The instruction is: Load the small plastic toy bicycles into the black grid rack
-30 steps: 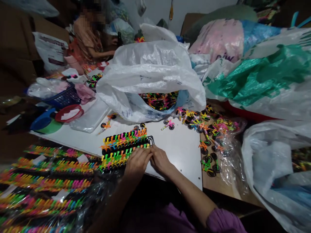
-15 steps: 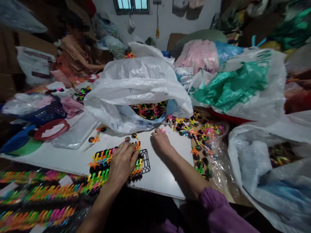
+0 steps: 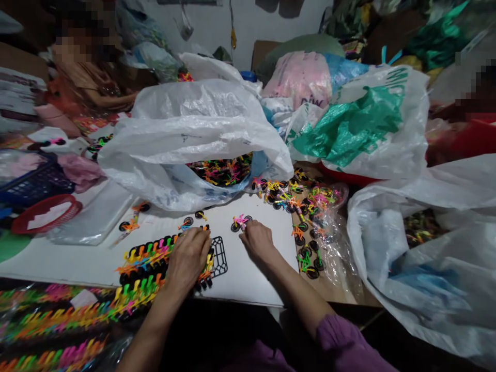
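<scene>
My left hand [image 3: 188, 260] lies over the right end of packed rows of small plastic toy bicycles [image 3: 147, 253], its fingers curled down on them. A black lattice rack [image 3: 219, 257] shows just right of that hand, its other side hidden by the bicycles and hand. My right hand [image 3: 258, 241] pinches a pink toy bicycle with black wheels [image 3: 242, 222] by its right end, at the white board [image 3: 251, 281]. Two loose toy bicycle pieces [image 3: 200, 215] lie beyond my left hand.
A big white sack [image 3: 194, 137] of toy bicycles stands at the back. More loose bicycles [image 3: 306, 258] lie along the right edge beside clear plastic. An open sack [image 3: 372, 227] is at far right. A red basket [image 3: 50, 213] sits left. A co-worker [image 3: 89, 77] sits back left.
My right hand has drawn slightly nearer, and the pink bicycle now shows fully at its fingers. My left hand remains on the rows. The view has turned a little right.
</scene>
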Motion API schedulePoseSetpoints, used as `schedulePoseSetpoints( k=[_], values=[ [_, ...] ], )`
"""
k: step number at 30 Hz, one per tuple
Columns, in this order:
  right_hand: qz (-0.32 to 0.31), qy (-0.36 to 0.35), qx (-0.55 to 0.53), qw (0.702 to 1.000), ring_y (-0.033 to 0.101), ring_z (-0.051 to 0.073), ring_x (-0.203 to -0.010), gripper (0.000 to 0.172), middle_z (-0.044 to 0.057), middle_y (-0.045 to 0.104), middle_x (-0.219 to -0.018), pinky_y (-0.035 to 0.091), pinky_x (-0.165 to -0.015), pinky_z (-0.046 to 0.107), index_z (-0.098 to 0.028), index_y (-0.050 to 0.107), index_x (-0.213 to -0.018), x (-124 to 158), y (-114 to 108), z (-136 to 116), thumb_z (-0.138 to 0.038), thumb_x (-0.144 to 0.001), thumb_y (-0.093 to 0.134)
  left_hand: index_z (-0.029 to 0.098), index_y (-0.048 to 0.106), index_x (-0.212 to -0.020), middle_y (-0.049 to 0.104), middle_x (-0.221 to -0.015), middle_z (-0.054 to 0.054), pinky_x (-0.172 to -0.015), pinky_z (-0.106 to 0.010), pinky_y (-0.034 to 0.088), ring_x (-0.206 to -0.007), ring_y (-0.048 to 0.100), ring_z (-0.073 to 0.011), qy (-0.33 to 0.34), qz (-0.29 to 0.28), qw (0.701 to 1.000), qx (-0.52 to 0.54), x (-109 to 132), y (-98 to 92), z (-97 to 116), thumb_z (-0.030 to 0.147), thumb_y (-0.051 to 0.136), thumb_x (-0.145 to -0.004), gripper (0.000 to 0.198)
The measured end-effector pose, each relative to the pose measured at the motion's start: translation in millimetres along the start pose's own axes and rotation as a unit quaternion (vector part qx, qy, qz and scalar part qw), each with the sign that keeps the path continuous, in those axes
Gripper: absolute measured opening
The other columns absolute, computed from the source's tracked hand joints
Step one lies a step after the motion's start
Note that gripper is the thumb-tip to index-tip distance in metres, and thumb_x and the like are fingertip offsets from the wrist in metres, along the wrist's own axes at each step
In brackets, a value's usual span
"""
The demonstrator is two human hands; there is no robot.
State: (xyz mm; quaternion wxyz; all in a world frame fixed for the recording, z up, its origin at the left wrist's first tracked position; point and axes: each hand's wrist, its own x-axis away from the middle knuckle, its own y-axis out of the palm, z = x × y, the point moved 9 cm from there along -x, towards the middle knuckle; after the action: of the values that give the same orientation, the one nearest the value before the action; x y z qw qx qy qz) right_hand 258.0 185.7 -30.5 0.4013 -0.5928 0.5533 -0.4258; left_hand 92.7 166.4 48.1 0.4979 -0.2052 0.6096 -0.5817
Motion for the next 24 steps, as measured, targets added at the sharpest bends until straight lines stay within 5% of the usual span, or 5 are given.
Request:
schedulePoseSetpoints(
  k=[6, 12, 19, 24],
  values=[
    [-0.058, -0.005, -0.280, 0.958, 0.052, 0.013, -0.060, 0.013, 0.001, 0.059, -0.069, 0.034, -0.055, 0.022, -0.016, 0.056, -0.085, -8.4, 26.7, -30.2, -0.026, -0.080, 0.049, 0.016, 0.059, -0.089, 0.060, -0.081, -0.005, -0.075, -0.032, 0.045, -0.081, 0.055, -0.0192, 0.008, -0.038, 0.999, 0.021, 0.3, 12.7, 1.6, 0.017, 0.042, -0.086, 0.017],
    [0.010, -0.075, -0.405, 0.911, 0.052, 0.013, -0.069, 0.008, 0.002, 0.057, -0.079, 0.039, -0.063, 0.023, -0.016, 0.053, -0.083, 1.8, 35.2, -63.1, -0.020, -0.079, 0.048, 0.015, 0.058, -0.098, 0.063, -0.087, -0.006, -0.077, -0.031, 0.046, -0.083, 0.057, -0.0183, -0.007, -0.004, 0.997, 0.070, 1.5, 3.9, -0.3, 0.027, 0.047, -0.086, 0.020],
    [0.009, -0.162, -0.251, 0.954, 0.048, 0.017, -0.081, 0.021, 0.004, 0.052, -0.087, 0.040, -0.073, 0.027, -0.017, 0.052, -0.090, -0.6, 41.5, -76.7, -0.008, -0.072, 0.045, 0.016, 0.053, -0.106, 0.063, -0.089, -0.007, -0.075, -0.031, 0.047, -0.084, 0.059, -0.0194, 0.020, 0.004, 0.998, 0.064, 2.8, 2.8, 5.0, 0.041, 0.050, -0.084, 0.034],
    [0.002, -0.161, -0.166, 0.973, 0.047, 0.019, -0.082, 0.022, 0.007, 0.052, -0.093, 0.041, -0.070, 0.028, -0.017, 0.051, -0.099, 1.0, 45.7, -90.9, -0.013, -0.081, 0.039, 0.018, 0.057, -0.097, 0.063, -0.084, -0.005, -0.075, -0.032, 0.047, -0.079, 0.059, -0.0179, 0.037, 0.021, 0.998, 0.051, 4.1, 9.8, 4.5, 0.031, 0.042, -0.089, 0.021]
  ],
)
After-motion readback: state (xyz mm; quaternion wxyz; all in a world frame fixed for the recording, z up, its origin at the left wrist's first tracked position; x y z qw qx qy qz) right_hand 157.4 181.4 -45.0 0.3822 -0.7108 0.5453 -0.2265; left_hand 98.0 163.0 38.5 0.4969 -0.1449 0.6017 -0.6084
